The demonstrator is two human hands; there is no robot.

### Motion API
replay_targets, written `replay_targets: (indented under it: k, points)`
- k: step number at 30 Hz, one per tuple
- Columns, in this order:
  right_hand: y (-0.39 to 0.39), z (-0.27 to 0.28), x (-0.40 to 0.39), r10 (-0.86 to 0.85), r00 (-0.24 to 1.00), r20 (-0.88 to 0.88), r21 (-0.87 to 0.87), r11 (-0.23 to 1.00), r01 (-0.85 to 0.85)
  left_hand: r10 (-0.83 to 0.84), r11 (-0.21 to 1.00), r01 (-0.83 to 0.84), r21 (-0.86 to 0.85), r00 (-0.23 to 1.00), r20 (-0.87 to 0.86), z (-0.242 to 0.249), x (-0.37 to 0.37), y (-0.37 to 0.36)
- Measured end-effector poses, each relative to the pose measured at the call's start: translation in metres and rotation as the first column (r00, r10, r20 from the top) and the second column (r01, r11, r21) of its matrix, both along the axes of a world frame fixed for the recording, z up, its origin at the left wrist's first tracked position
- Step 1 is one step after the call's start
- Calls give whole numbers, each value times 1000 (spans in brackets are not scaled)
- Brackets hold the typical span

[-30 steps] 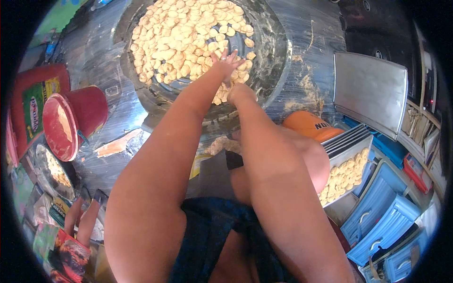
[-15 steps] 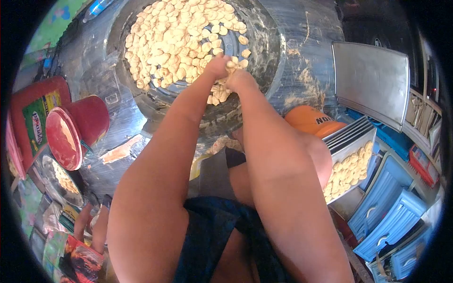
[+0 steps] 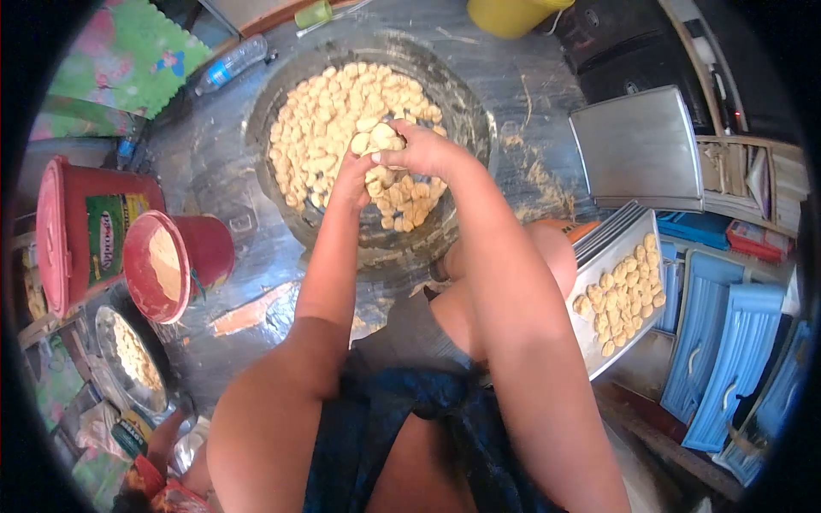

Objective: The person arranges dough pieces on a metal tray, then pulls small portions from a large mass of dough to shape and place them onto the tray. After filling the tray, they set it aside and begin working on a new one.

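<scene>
Both my hands are cupped together over a wide dark round basin (image 3: pixel 469 85). Between them sits a heap of small pale dough pieces (image 3: pixel 376 139). My left hand (image 3: pixel 351 178) curls around the near left side of the heap. My right hand (image 3: pixel 421 150) closes over it from the right, thumb towards the left hand. Below and around them, many more loose dough pieces (image 3: pixel 312 120) cover most of the basin's floor. Some of the heap and several fingers are hidden by the hands.
On the right, a metal tray (image 3: pixel 590 346) carries rows of dough pieces, beside an upright metal sheet (image 3: pixel 637 150). To the left stand a red bucket (image 3: pixel 205 256) with pale powder and a bowl (image 3: pixel 104 329) of pieces, with another person's arm (image 3: pixel 167 436) near it. A plastic bottle (image 3: pixel 235 64) lies behind.
My hands have come up from the basin's near right part towards its middle, now cupping a fuller heap of dough pieces. The camera view has shifted, bringing the whole basin and the tray into sight.
</scene>
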State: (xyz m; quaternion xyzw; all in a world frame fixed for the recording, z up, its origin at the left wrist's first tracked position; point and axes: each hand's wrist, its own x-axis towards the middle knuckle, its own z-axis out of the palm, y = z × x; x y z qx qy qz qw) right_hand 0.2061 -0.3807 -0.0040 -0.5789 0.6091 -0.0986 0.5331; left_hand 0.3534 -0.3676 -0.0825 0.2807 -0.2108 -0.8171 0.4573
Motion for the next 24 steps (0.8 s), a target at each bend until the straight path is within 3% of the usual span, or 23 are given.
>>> replay_targets:
  k: [1, 2, 4, 6, 7, 8, 9, 10, 12, 13, 16, 18, 20, 22, 24]
  points:
    - [7, 20, 0, -49, 992, 118, 4, 999, 49, 11, 998, -18, -63, 994, -111, 18, 3, 1]
    - [15, 34, 3, -47, 992, 114, -24, 998, 50, 7, 996, -18, -90, 993, -117, 32, 4, 1]
    - [32, 60, 9, -171, 978, 118, -286, 937, 198, 49, 988, -59, -139, 996, -80, 62, 0, 0]
    - [51, 80, 11, -224, 972, 67, -389, 892, 232, 38, 983, -58, -172, 992, -118, 92, -8, 2]
    - [58, 80, 11, -386, 833, 396, -291, 807, 513, -7, 980, -31, -196, 982, -188, 105, -11, 2]
    - [63, 80, 11, -489, 564, 666, -105, 687, 719, -55, 976, -2, -219, 965, -255, 116, -14, 3]
    - [70, 86, 12, -585, 390, 711, 121, 648, 752, -81, 976, 20, -218, 958, -274, 127, -16, 4]
    - [77, 92, 11, -574, 381, 724, 104, 638, 763, -103, 970, 36, -241, 956, -273, 136, -18, 4]
    - [96, 104, 11, -577, 33, 816, 486, 716, 502, -158, 956, 76, -284, 948, -275, 149, -21, 8]
    - [99, 105, 13, -435, -20, 900, 399, 806, 438, -173, 954, 87, -286, 941, -290, 154, -22, 12]
    - [111, 119, 17, -273, 21, 962, 223, 825, 519, -170, 953, 69, -296, 928, -331, 168, -27, 27]
    - [126, 127, 10, -311, -41, 949, 283, 790, 544, -184, 948, 75, -309, 922, -341, 173, -30, 35]
    - [144, 128, -4, -386, 272, 881, 169, 796, 581, -220, 960, 116, -256, 877, -426, 170, -34, 38]
    - [163, 140, -13, -451, 316, 835, 151, 739, 656, -303, 940, 181, -289, 832, -465, 169, -40, 41]
    - [183, 146, -25, -470, 347, 812, 90, 688, 720, -260, 955, 171, -244, 880, -398, 169, -51, 50]
